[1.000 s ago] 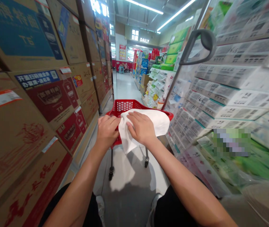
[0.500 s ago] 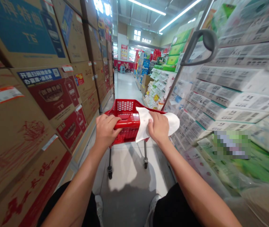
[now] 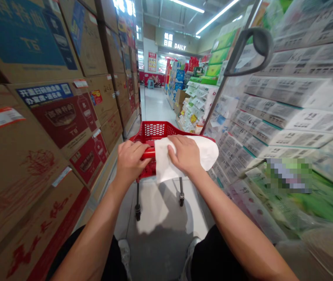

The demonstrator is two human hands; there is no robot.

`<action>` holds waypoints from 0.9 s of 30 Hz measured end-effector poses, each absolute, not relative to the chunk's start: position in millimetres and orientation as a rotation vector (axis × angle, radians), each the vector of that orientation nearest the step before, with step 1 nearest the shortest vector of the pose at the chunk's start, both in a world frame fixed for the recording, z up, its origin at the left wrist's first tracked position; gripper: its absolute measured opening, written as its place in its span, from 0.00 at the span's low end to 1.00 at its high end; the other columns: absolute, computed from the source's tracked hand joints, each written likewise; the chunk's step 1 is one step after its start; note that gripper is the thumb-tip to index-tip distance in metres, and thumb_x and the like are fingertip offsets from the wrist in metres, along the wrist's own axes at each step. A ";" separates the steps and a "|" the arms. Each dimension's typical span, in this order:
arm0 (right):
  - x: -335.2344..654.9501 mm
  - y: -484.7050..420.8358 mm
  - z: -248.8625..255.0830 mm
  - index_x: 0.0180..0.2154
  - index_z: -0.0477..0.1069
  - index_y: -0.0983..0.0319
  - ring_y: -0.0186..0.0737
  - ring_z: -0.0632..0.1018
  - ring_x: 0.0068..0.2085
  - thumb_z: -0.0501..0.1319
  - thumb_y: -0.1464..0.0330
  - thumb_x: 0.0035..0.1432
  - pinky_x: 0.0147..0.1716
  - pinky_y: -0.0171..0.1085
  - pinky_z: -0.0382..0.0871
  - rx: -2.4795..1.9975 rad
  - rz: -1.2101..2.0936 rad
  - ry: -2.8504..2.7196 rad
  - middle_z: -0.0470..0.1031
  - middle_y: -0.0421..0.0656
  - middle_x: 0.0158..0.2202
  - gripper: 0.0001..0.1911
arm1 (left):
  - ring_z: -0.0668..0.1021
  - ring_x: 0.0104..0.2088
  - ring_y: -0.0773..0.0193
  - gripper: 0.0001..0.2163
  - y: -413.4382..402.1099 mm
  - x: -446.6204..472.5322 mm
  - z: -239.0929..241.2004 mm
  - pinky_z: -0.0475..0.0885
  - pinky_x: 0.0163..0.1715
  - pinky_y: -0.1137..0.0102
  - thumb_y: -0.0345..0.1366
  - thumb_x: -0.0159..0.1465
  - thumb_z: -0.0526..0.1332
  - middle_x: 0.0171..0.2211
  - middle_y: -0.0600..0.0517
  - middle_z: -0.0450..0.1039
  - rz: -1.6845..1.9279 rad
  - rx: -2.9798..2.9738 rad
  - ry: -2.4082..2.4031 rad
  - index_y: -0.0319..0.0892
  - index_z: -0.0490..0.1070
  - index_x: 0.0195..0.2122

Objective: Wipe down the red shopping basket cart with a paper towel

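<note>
A red shopping cart [image 3: 154, 128] stands right in front of me, its basket of perforated plastic on grey legs with casters. My left hand [image 3: 131, 158] is wrapped round the left part of its red handle [image 3: 149, 153]. Over the rest of the handle lies a white cloth [image 3: 165, 168], hanging down at the front and sticking out to the right. My right hand [image 3: 185, 152] presses the cloth round the bar, fingers curled over the top and thumb toward the left. The handle under the cloth is hidden.
Stacked cardboard cartons [image 3: 58, 117] line the left side. On the right, packs of paper goods [image 3: 271, 105] are piled beside a slanted metal pole with a grey loop handle [image 3: 250, 52]. A tiled aisle floor [image 3: 160, 103] runs ahead to a blue stool [image 3: 150, 83].
My right hand has slid left along the handle with the cloth, which now covers more of the bar. My left hand keeps its grip in the same place.
</note>
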State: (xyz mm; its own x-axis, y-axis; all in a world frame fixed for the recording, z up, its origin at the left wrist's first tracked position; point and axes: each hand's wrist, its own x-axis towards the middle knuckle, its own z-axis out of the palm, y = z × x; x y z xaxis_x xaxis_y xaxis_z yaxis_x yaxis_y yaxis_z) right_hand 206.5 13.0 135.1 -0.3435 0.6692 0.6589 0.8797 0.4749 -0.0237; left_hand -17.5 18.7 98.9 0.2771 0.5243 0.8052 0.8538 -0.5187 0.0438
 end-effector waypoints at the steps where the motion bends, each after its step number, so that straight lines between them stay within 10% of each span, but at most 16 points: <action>1: 215.8 17.0 136.8 0.54 0.72 0.61 0.48 0.74 0.53 0.48 0.59 0.72 0.54 0.43 0.61 -1.344 -0.446 -2.081 0.77 0.49 0.52 0.21 | 0.72 0.39 0.52 0.11 17.8 -18.4 100.3 0.64 0.45 0.57 0.40 0.62 0.61 0.35 0.47 0.77 -1.134 -2.173 -1.236 0.43 0.76 0.43; 18: 133.2 -10.0 113.8 0.58 0.67 0.67 0.53 0.69 0.57 0.52 0.59 0.69 0.56 0.49 0.60 -1.041 -0.419 -2.204 0.73 0.54 0.56 0.24 | 0.74 0.49 0.51 0.35 18.3 -20.7 94.4 0.73 0.48 0.56 0.62 0.65 0.39 0.59 0.40 0.63 -1.927 -2.201 -1.113 0.42 0.69 0.55; 27: 180.1 -6.5 121.3 0.61 0.65 0.63 0.54 0.65 0.62 0.52 0.56 0.70 0.59 0.49 0.57 -1.159 -0.456 -2.141 0.68 0.53 0.61 0.25 | 0.71 0.47 0.52 0.31 20.8 -30.2 93.0 0.70 0.49 0.54 0.59 0.67 0.45 0.46 0.42 0.61 -1.623 -2.349 -1.093 0.39 0.73 0.51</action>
State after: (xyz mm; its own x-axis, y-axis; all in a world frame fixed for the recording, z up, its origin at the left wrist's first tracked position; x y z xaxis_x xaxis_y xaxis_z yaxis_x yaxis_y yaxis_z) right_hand 180.1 -6.5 121.3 -0.3957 0.6094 0.6870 0.8365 0.5479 -0.0042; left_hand -30.2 20.8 93.0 0.1824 0.5033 0.8446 0.5934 -0.7413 0.3136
